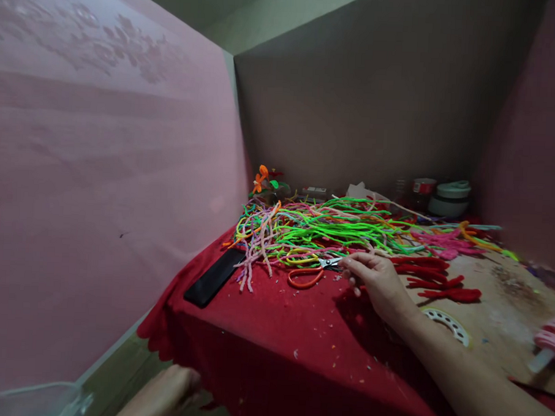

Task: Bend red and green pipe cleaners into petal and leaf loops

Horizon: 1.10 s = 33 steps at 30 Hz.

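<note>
My right hand (379, 286) is over the red cloth, thumb and fingertips pinched at the blade end of a pair of scissors (306, 279) with orange handles. Behind the scissors spreads a tangled heap of colourful pipe cleaners (332, 226), mostly bright green, pink and yellow. Red pipe cleaner pieces (453, 293), bent into bundles, lie just past my right wrist. Low in view, off the table's front edge, is my left hand (173, 387). It is smeared and partly turned away, so its fingers cannot be made out.
A black phone (214, 277) lies at the table's left edge on the red cloth (254, 329). On the right are a white ring with holes (447, 326), a pink object (552, 336) and a board (498, 316). An orange flower (260, 178) and a lidded container (449, 198) stand behind.
</note>
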### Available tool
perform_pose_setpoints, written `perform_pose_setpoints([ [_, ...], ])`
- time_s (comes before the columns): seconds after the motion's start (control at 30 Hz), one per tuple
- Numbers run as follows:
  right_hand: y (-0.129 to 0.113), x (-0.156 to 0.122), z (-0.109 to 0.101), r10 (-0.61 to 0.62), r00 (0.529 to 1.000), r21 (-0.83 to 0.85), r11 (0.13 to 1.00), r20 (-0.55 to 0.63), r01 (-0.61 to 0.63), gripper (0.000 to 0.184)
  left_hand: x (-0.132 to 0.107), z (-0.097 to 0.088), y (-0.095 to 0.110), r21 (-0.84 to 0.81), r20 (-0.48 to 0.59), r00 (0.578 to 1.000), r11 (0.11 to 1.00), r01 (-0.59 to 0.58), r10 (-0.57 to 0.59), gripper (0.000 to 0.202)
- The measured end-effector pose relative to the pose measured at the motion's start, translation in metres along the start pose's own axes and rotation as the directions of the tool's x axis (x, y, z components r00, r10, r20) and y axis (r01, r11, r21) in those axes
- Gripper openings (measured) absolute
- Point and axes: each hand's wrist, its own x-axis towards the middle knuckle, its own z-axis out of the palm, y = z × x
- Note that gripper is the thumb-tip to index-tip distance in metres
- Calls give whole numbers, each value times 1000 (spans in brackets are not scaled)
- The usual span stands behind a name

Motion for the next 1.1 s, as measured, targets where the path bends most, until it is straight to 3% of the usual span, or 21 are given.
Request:
perform_pose_setpoints([
  [0.07,1,-1,1,-16,1000,-55,998,8,16,26,-2,-16,25,-84,62,981,980,-181,186,25],
  [0.17,1,-4,4,-45,998,-146,988,54,53,26,20,-48,66,-68,-116,915,916,-396,387,23],
  [0.23,2,-6,6,-73,994,-203,975,84,89,27,57,-70,89,2,-278,866,902,-432,415,22],
  [0.27,2,-6,7,-89,991,-233,966,97,109,27,81,-80,98,14,-310,854,900,-435,418,22],
  [0.33,2,-8,9,-129,986,-299,942,106,155,27,133,-99,110,19,-328,848,901,-433,415,22],
  [0.37,2,-8,10,-151,982,-325,929,113,180,26,158,-109,113,62,-338,863,923,-379,376,21],
  [0.4,2,-8,10,-164,979,-348,917,121,196,26,182,-117,114,113,-354,886,955,-276,298,19],
  [0.5,4,-6,11,-185,972,-386,894,142,226,26,234,-142,103,153,-417,891,980,-124,178,18],
  [0.63,7,-3,11,-194,969,-399,885,152,240,26,260,-167,77,161,-498,865,987,23,61,20],
  [0.87,10,-5,15,-209,964,-440,859,167,262,27,275,-172,58,113,-514,856,994,8,52,15],
  [1.0,11,-6,14,-209,961,-455,849,180,269,28,284,-166,56,-6,-525,851,1000,-23,16,7],
  [1.1,12,-5,13,-206,963,-456,850,175,264,27,286,-160,56,-146,-541,841,987,-68,-22,15],
])
